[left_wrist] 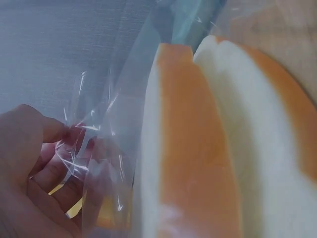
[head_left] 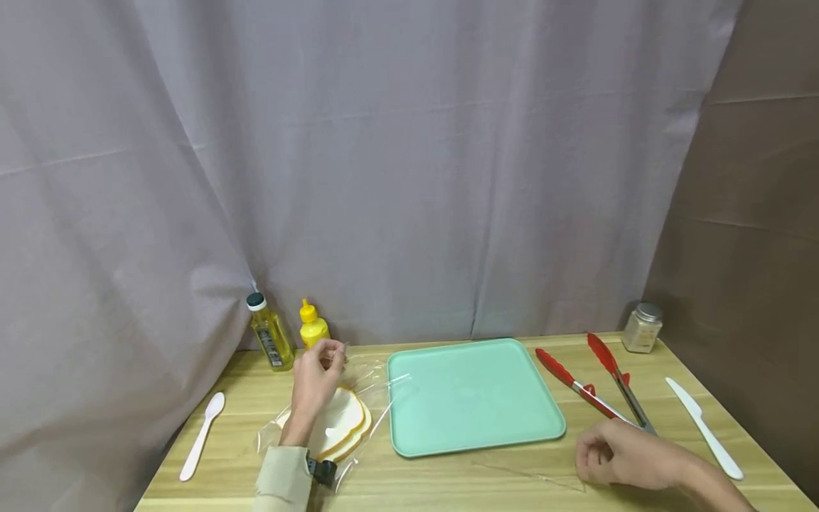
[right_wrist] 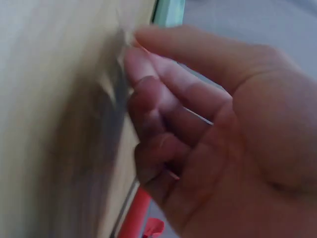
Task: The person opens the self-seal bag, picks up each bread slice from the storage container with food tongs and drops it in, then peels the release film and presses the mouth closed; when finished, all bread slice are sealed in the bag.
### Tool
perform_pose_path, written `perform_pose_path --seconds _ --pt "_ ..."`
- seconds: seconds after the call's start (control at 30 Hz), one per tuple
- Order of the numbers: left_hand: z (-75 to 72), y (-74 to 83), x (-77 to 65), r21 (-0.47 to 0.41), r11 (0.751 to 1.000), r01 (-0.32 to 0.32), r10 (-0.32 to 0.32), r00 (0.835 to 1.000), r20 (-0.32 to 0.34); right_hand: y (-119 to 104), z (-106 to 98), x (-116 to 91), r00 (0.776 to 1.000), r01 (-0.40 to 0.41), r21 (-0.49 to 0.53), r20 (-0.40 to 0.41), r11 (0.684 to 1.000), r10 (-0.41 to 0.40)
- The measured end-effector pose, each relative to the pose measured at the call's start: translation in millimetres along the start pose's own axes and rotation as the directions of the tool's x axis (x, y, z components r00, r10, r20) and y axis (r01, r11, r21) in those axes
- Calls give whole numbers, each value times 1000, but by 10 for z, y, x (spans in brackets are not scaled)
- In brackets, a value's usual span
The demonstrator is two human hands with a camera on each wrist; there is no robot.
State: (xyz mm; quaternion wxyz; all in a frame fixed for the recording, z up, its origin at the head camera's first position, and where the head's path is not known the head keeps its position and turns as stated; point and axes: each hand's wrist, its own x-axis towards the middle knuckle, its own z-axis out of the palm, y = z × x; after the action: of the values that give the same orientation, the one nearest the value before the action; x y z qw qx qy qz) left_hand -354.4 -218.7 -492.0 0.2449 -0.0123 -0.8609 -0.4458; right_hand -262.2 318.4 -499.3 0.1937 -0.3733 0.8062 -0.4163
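My left hand (head_left: 316, 380) pinches the gathered end of a clear plastic bag (head_left: 367, 377) between thumb and fingers. Inside the bag lie white bread slices (head_left: 345, 427) with orange-brown crusts, flat at the tray's left; the left wrist view shows their crust edges close up. At the front right, my right hand (head_left: 630, 455) is low over the table, fingers curled. Its thumb and index fingertips pinch one end of a thin clear strip (head_left: 527, 474) that stretches leftward in front of the tray. The pinched end is blurred in the right wrist view.
A mint-green tray (head_left: 473, 398) occupies the middle. Red-tipped tongs (head_left: 611, 391) and a white knife (head_left: 704, 430) lie right; a spice jar (head_left: 642, 328) stands behind. An oil bottle (head_left: 271, 338) and yellow squeeze bottle (head_left: 313, 326) stand back left, a white spoon (head_left: 202, 435) nearer.
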Motion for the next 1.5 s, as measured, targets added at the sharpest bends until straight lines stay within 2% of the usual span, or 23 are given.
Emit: perform_pose_path --seconds 0.13,0.27,0.37,0.43,0.57,0.73,0.83,0.97,1.1,1.3,1.5 --pt "5 5 35 -6 1000 -3 3 1000 10 -15 60 99 984 29 -154 -171 988 -56" --pt "-2 -6 54 -27 1000 3 -2 1000 15 -146 177 305 931 -10 -261 -354 965 -86" --pt "-27 -29 54 -31 999 16 -15 999 33 -272 282 541 902 -40 -251 -425 967 -73" --pt "-55 -54 49 -36 999 28 -26 999 48 -338 360 732 900 -33 -223 -430 974 -68" --pt "-121 -128 39 -37 998 49 -46 997 59 -446 548 1174 917 -22 -158 -396 987 -43" --pt "-173 -223 19 -39 996 76 -73 995 66 -546 815 1783 926 -49 8 -375 999 49" --pt "-190 -246 13 -43 995 95 -91 992 83 -576 940 2123 915 -83 166 -379 983 141" --pt "-211 -241 14 -30 994 106 -103 990 99 -587 1061 2458 879 -137 352 -388 926 278" --pt "-236 -225 22 -13 994 109 -107 989 100 -576 1151 2644 844 -173 426 -401 888 357" --pt "-243 -220 42 -11 998 68 -66 991 113 -540 1205 2752 820 -125 455 -453 882 351" --pt "-322 -114 88 -45 998 32 -27 995 98 -559 1155 2714 790 -46 454 -529 890 311"
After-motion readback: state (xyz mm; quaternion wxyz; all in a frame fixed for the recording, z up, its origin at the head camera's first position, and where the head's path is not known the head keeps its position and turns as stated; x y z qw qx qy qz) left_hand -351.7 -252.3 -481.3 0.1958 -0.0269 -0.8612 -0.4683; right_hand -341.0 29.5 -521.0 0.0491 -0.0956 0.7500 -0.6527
